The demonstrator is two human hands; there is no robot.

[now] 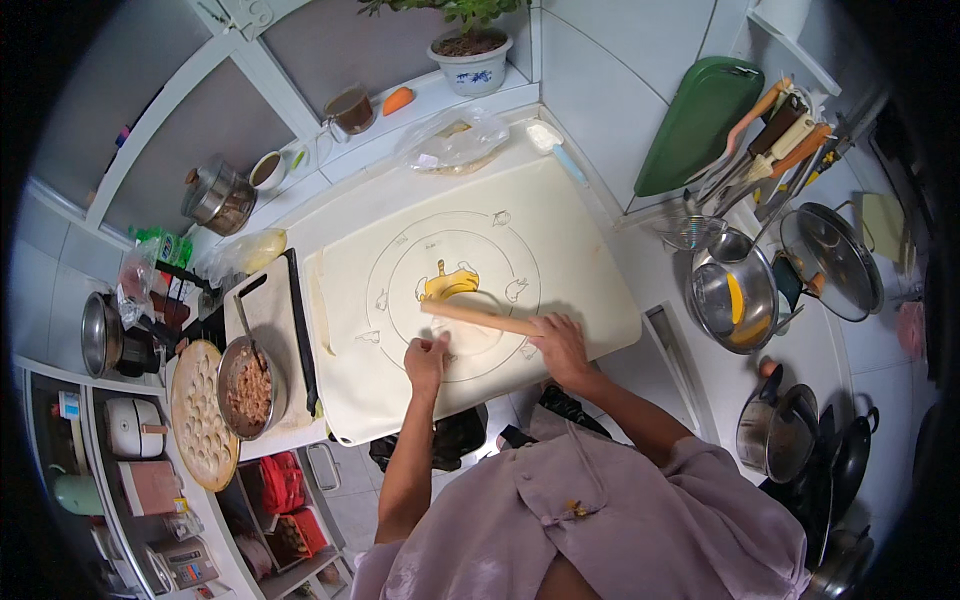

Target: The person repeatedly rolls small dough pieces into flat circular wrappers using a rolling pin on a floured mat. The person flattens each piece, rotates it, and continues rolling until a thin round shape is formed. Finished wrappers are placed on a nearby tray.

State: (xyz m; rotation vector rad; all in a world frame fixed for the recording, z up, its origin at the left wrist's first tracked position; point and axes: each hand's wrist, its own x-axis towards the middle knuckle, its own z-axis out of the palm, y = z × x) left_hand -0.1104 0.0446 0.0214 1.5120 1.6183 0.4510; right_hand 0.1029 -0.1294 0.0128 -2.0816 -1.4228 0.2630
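Note:
On a pale silicone pastry mat [570, 240] printed with circles and a yellow figure lies a flat round of dough [474, 342]. A wooden rolling pin [480, 318] rests slantwise across its upper part. My right hand [562, 349] grips the pin's right end. At the lower left rim of the dough, my left hand [427, 364] pinches the edge between thumb and fingers. The far end of the pin is bare, with no hand on it.
Left of the mat are a steel bowl of minced filling [251, 390], a round tray of small dough pieces [199, 420] and a cutting board [274, 322]. Behind lie a plastic bag [454, 142] and a scoop of flour [544, 138]. Steel bowls [735, 300] stand right.

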